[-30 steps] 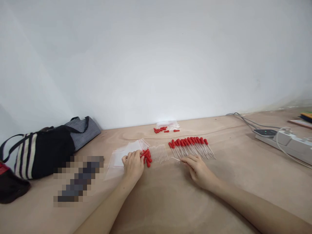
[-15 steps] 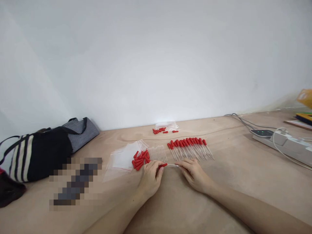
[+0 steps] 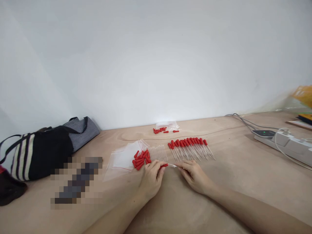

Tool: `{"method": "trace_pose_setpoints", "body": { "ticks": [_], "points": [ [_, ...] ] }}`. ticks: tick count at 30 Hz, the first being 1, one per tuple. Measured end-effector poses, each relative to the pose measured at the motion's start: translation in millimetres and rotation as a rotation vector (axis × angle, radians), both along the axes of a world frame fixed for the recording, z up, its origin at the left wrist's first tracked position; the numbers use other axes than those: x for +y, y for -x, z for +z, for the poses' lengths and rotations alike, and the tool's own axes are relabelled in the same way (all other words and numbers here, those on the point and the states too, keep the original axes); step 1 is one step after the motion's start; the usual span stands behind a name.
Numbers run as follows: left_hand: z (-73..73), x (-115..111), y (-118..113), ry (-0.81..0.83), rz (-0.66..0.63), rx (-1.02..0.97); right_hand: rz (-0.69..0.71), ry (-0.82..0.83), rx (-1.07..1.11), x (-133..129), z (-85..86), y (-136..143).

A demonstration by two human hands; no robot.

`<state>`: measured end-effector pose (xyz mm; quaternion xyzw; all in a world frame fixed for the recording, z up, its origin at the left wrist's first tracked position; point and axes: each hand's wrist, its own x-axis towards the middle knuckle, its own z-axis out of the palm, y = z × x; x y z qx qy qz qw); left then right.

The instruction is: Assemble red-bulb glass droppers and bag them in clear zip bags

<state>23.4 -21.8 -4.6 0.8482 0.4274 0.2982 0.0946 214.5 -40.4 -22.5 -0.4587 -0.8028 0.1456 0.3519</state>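
Note:
My left hand point(image 3: 153, 177) is closed on a red rubber bulb point(image 3: 163, 165). A clear glass tube point(image 3: 172, 165) runs from the bulb's end to my right hand point(image 3: 193, 175), whose fingers pinch it. Just beyond my left hand lie a pile of loose red bulbs point(image 3: 139, 161) and a row of clear tubes point(image 3: 158, 152). Past my right hand, several red-capped droppers point(image 3: 191, 148) lie side by side, with their bulbs toward the wall. White plastic bags point(image 3: 124, 158) are spread left of the loose bulbs.
Near the wall lie more red bulbs point(image 3: 159, 130) and a small clear bag point(image 3: 167, 124). At the left are a black striped bag point(image 3: 48, 152) and a pixelated item point(image 3: 78, 182). A power strip point(image 3: 290, 146) with cables stands at the right on the wooden table point(image 3: 239, 182).
The view has shifted slightly. Both hands keep nearly the same pose, with the bulb and tube still between them.

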Motion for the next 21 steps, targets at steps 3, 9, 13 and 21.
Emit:
{"method": "trace_pose_setpoints", "body": {
  "ticks": [3,9,13,21],
  "points": [
    [-0.2,1.2,0.2,0.006,-0.007,-0.013,0.004,-0.006,0.014,-0.9,-1.5,2.4],
    [-3.5,3.4,2.0,-0.009,-0.024,-0.071,0.035,-0.045,0.042,-2.9,-2.9,4.0],
    [-3.1,2.1,1.3,-0.037,-0.043,-0.090,0.050,-0.121,0.007,-2.7,-1.2,2.1],
    [-4.6,-2.5,0.7,-0.068,-0.085,-0.070,0.021,-0.337,-0.123,-2.1,4.1,0.0]
  ]
}}
